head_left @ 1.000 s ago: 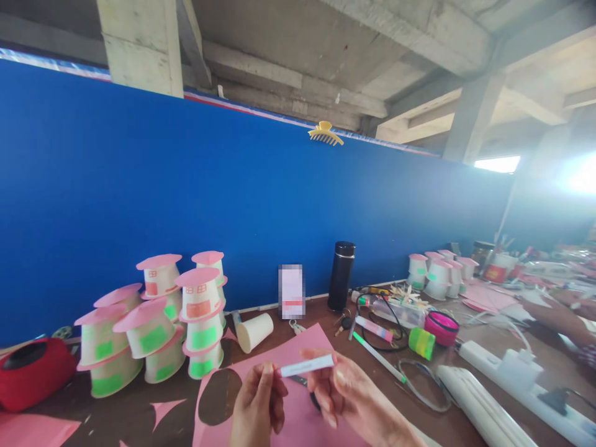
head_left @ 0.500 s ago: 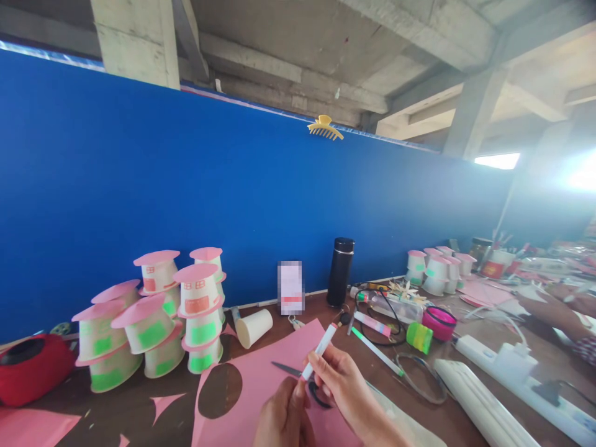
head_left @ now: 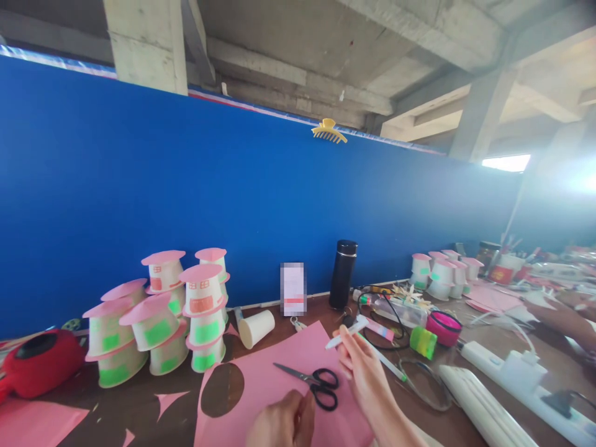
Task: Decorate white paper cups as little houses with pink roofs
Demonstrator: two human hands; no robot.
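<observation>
My right hand (head_left: 365,372) pinches a white pen-like stick (head_left: 347,332) and holds it out over the far right corner of a pink paper sheet (head_left: 261,397) with a round hole cut in it. My left hand (head_left: 282,425) sits low at the bottom edge with fingers curled; what it holds, if anything, is hidden. Black-handled scissors (head_left: 311,380) lie on the pink sheet between the two hands. A plain white paper cup (head_left: 256,328) lies on its side behind the sheet.
Stacked paper-cup houses (head_left: 162,316) with pink roofs stand at left, a red object (head_left: 35,363) beyond them. A black flask (head_left: 342,274), markers, a cable, a green cap (head_left: 423,342), a pink tape roll (head_left: 444,328) and a power strip (head_left: 516,379) crowd the right. Another person's arm (head_left: 565,316) rests far right.
My right hand has carried the white stick up and to the right, away from my left hand. The left hand has let go of it and dropped lower. The scissors now show fully.
</observation>
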